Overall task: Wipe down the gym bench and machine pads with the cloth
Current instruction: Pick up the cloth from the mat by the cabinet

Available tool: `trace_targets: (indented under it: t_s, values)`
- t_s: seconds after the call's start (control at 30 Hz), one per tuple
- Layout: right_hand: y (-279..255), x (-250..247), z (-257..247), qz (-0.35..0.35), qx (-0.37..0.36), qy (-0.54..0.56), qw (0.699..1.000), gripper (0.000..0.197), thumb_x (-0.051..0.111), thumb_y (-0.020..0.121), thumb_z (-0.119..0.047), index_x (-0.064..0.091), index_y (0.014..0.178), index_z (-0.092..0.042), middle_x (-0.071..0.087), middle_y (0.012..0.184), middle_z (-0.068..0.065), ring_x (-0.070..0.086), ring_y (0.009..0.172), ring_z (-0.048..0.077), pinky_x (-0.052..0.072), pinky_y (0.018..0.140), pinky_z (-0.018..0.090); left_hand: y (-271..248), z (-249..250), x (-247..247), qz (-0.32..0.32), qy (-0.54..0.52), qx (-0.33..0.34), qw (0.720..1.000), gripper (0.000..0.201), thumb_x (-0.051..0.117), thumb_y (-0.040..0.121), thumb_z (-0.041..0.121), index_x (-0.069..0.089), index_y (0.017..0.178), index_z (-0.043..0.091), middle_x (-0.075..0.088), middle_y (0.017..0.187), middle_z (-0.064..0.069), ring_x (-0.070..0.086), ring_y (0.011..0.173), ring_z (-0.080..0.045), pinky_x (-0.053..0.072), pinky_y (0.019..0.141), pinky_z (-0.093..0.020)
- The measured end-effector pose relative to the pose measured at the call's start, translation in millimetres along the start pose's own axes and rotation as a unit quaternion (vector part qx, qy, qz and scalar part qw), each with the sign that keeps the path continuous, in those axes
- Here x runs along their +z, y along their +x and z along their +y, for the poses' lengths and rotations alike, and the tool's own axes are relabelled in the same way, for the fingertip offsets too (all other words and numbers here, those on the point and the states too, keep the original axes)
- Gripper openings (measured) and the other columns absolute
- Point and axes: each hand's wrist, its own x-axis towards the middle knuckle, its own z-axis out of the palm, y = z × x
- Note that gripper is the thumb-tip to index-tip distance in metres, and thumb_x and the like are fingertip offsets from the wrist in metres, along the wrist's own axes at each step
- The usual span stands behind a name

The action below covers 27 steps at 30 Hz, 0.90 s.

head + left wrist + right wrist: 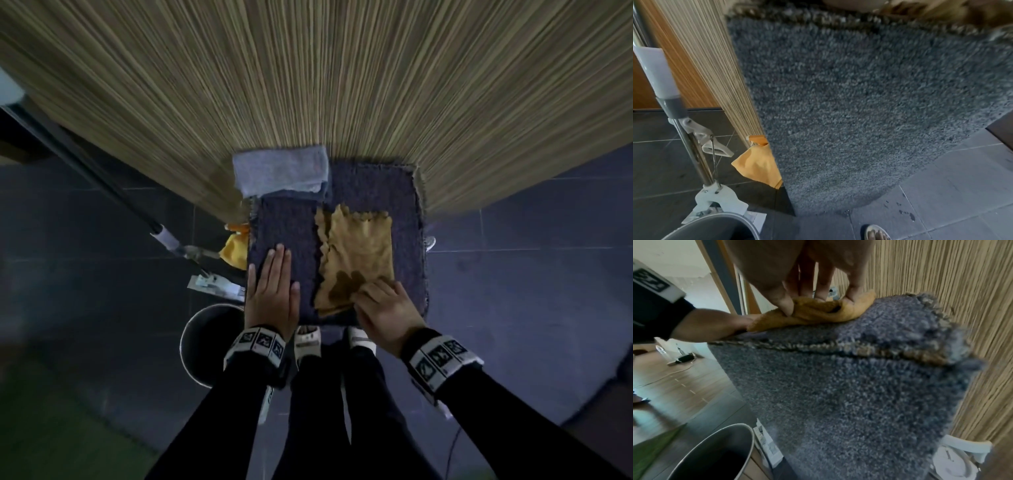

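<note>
Head view showed the tan cloth (356,260) lying on the right half of a grey carpeted table (407,192), its long axis running from the near edge toward the slatted wall (342,68), scalloped edge facing left and a darker, seemingly damp patch at its near corner. The right hand (383,311) pinched that near corner, thumb and fingertips bunching the fabric, as the right wrist view confirmed; the left hand (272,291) lay flat with straight fingers on the bare pile just left of the cloth. Held by one corner only, the cloth would likely drag into a rope and clean little, and the coarse pile could snag it. A sweep far forward might push against the folded grey towel (281,171); a sideways pull could drop the cloth toward the bucket (191,339) on the floor.
</note>
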Motion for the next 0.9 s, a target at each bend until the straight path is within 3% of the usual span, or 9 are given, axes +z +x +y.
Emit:
trace_targets:
  t_s: [0.17,0.3,0.4,0.57,0.63,0.7,0.77,0.83,0.9]
  values:
    - [-10,-13,-10,0.001,0.052,0.009,0.999,0.028,0.043,0.086,-0.021,0.068,0.087,-0.01,0.066,0.086,0.006,0.064,0.074,0.029,0.048,0.064,0.032,-1,0,1,0.003,-0.001,-0.003,1.0,0.056,0.024,0.097,0.031,0.03,0.147,0.007,0.026,0.155,-0.006,0.024,0.143,-0.019,0.014,0.116,-0.046]
    - [19,-39,-5,0.038,0.07,0.006,0.997,0.03,0.04,0.088,-0.019,0.068,0.093,-0.006,0.067,0.091,0.011,0.065,0.077,0.031,0.051,0.064,0.035,-1,0,0,-0.001,0.005,-0.003,1.0,0.057,0.024,0.097,0.032,0.031,0.147,0.007,0.027,0.155,-0.006,0.025,0.143,-0.019,0.015,0.116,-0.046]
    - [52,-53,6,0.019,0.089,0.004,0.996,0.023,0.047,0.09,-0.014,0.064,0.103,-0.006,0.064,0.101,0.012,0.062,0.089,0.034,0.05,0.075,0.042,0,1,0,-0.002,0.007,-0.003,1.0,0.057,0.023,0.096,0.032,0.032,0.147,0.007,0.029,0.154,-0.007,0.027,0.142,-0.02,0.013,0.116,-0.044]
    - [88,-41,24,-0.072,0.148,-0.034,0.986,0.033,0.044,0.093,-0.019,0.048,0.126,-0.016,0.052,0.126,0.006,0.046,0.116,0.029,0.029,0.093,0.041,0,-1,1,0.004,0.004,0.006,1.0,0.057,0.024,0.097,0.032,0.034,0.145,0.005,0.032,0.153,-0.009,0.03,0.141,-0.022,0.015,0.116,-0.043]
    - [87,-38,24,-0.058,0.15,-0.046,0.986,0.035,0.047,0.089,-0.016,0.051,0.123,-0.014,0.052,0.125,0.009,0.049,0.113,0.032,0.031,0.095,0.044,0,-1,2,0.007,0.002,0.007,1.0,0.056,0.023,0.097,0.032,0.034,0.145,0.005,0.032,0.153,-0.009,0.03,0.141,-0.022,0.017,0.116,-0.043]
    - [79,-36,21,0.013,0.094,-0.087,0.992,0.03,0.047,0.082,-0.018,0.064,0.106,-0.012,0.061,0.113,0.01,0.058,0.102,0.034,0.039,0.094,0.047,0,-1,2,0.008,-0.004,0.006,1.0,0.056,0.023,0.097,0.033,0.034,0.145,0.005,0.032,0.153,-0.009,0.03,0.141,-0.022,0.017,0.115,-0.043]
    - [69,-29,21,0.032,0.032,-0.109,0.993,0.024,0.054,0.08,-0.021,0.069,0.097,-0.013,0.065,0.112,0.008,0.061,0.106,0.033,0.039,0.096,0.053,-1,-1,2,0.005,-0.003,0.005,1.0,0.057,0.023,0.097,0.033,0.034,0.145,0.005,0.031,0.153,-0.008,0.029,0.141,-0.022,0.016,0.116,-0.043]
    - [63,-20,23,-0.025,0.032,-0.063,0.997,0.029,0.062,0.084,-0.028,0.067,0.111,-0.018,0.057,0.13,0.007,0.048,0.125,0.035,0.028,0.105,0.059,0,0,2,0.002,0.0,0.004,1.0,0.057,0.023,0.097,0.032,0.034,0.145,0.005,0.031,0.153,-0.009,0.03,0.141,-0.023,0.015,0.116,-0.043]
    - [62,-12,26,-0.093,0.077,-0.039,0.992,0.044,0.048,0.093,-0.042,0.048,0.135,-0.031,0.033,0.151,0.001,0.025,0.14,0.032,0.013,0.113,0.056,0,0,1,0.001,0.003,0.004,1.0,0.057,0.022,0.097,0.032,0.034,0.145,0.004,0.032,0.153,-0.009,0.03,0.141,-0.023,0.015,0.116,-0.042]
